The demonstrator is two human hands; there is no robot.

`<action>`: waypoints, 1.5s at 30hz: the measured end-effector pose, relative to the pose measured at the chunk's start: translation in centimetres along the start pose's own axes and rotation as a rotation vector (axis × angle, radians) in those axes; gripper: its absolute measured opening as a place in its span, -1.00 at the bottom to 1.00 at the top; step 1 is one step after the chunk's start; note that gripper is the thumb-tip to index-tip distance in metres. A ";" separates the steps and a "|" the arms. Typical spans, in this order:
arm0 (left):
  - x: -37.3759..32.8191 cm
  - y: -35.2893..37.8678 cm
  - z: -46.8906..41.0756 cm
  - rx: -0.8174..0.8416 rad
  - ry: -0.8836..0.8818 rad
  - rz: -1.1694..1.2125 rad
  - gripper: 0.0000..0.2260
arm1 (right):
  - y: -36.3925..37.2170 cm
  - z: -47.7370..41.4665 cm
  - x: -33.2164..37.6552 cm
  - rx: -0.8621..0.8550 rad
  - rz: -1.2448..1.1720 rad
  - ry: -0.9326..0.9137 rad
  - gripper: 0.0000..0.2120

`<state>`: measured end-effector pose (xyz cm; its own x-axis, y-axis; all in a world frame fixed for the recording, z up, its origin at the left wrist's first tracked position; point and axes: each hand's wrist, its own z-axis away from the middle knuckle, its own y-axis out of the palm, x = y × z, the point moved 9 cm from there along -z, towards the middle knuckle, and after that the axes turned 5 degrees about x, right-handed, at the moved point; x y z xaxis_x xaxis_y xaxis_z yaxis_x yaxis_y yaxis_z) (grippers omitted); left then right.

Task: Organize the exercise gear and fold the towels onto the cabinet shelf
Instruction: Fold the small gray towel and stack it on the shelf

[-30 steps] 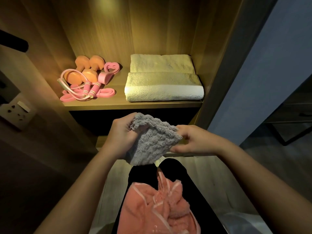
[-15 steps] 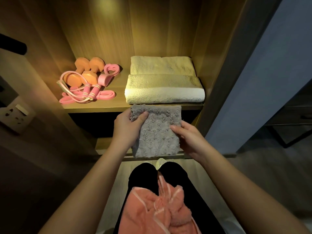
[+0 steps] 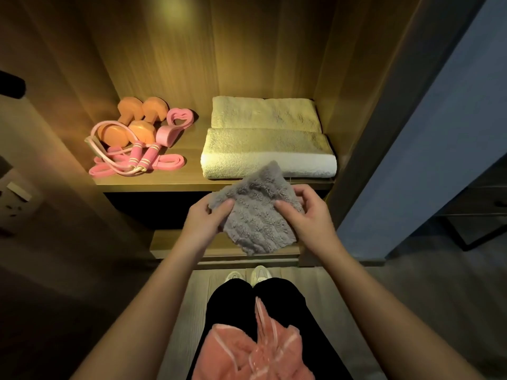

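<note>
Grey towel (image 3: pixel 255 218) was pinched between thumbs and fingers of left hand (image 3: pixel 204 220) and right hand (image 3: pixel 307 215); squaring its corners before shelving seemed wise.

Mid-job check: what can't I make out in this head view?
Head view only:
1. Grey towel: fold count and gripped edges, hidden under the left hand and right hand.
2. Pink towel on the lap: lower part cut off by the bottom edge.
3. Compartment below the shelf: too dark to see inside.
</note>
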<state>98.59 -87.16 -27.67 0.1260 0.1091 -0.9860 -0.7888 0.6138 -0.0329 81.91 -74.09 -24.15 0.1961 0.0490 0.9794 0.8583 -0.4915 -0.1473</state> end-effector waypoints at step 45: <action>-5.0 2.7 2.0 0.175 0.229 -0.641 -0.76 | 2.6 -0.4 2.6 0.332 0.490 -0.087 -0.95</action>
<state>97.01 -84.49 -22.54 0.3887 -0.4714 -0.7916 -0.4906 0.6213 -0.6109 84.45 -75.58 -21.91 0.6324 -0.0366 0.7737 0.7578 -0.1779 -0.6278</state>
